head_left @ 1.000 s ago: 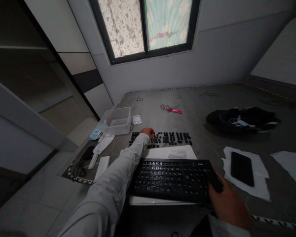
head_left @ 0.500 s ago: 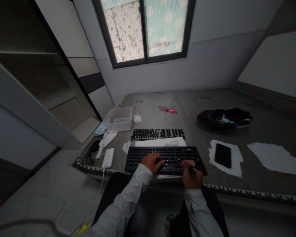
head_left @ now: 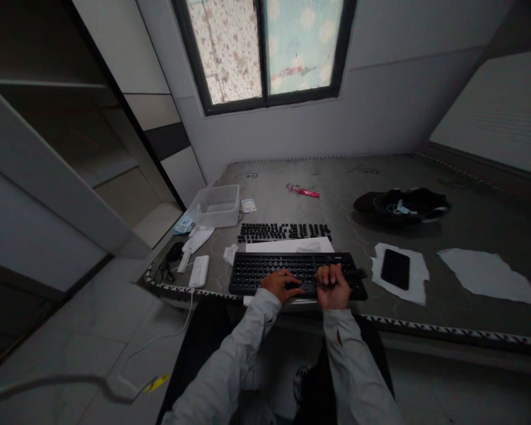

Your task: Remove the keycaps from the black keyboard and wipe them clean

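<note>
The black keyboard (head_left: 253, 270) lies beneath both hands. The left hand (head_left: 282, 285), fingers bent, is over its near middle part; whether it pinches anything, I cannot tell. The right hand (head_left: 333, 287), near it, curls around a blurred dark tool (head_left: 356, 274). Loose keys (head_left: 263, 231) lie beyond.

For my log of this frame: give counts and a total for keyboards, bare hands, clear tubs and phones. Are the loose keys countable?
Keyboard: 1
Hands: 2 (left hand, right hand)
Clear tub: 1
Phone: 1
Total: 5
Loose keys: too small to count reliably, so left out.
</note>
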